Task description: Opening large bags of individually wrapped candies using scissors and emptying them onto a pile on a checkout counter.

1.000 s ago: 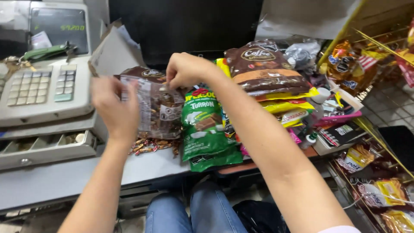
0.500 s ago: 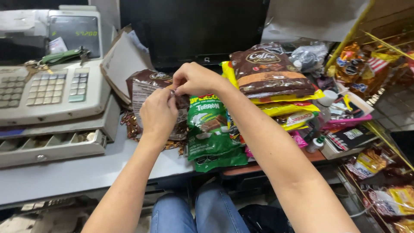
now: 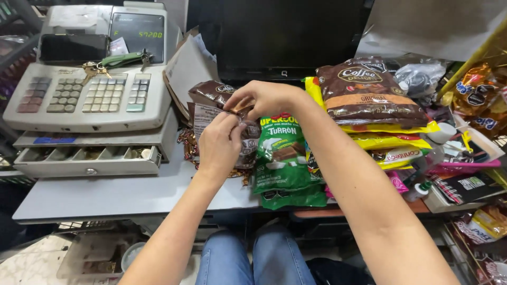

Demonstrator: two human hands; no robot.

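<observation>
Brown candy bag lies mid-desk, between the cash register on the left and green sweet packets on the right. My left hand pinches its near upper edge, and my right hand pinches the top corner from the far side, so the bag stays braced. Grey desk carries everything.
</observation>
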